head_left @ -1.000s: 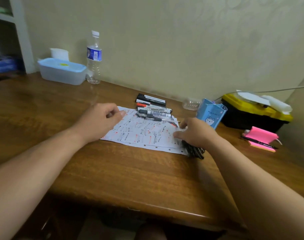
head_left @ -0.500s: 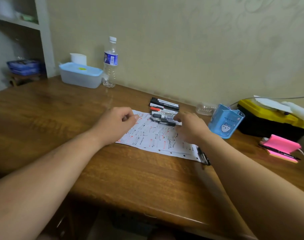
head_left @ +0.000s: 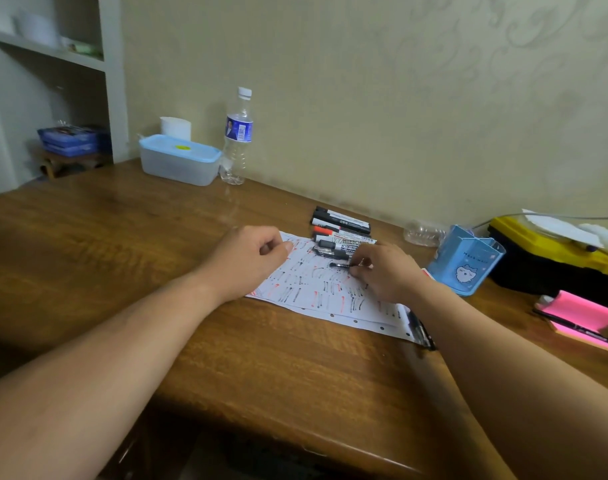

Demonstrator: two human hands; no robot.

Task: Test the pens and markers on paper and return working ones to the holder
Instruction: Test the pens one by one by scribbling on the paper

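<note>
Glossy brown wooden desk point(head_left: 88, 258), beige patterned wall point(head_left: 364, 98). Slim black pen point(head_left: 340, 265) pinched by right hand point(head_left: 389, 277), axis 3–9 o'clock, pointing 9; left hand point(head_left: 247, 261) curled, empty.

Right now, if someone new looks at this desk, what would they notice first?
The white paper in mid-table, covered with red and black test strokes, draws the eye first. On it the right hand pinches a black pen, near a row of markers; the blue pen holder stands to the right.

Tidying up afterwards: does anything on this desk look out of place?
What looks like a clear bottle lies on its side by the wall, left of the blue holder; the water bottle stands upright.
</note>
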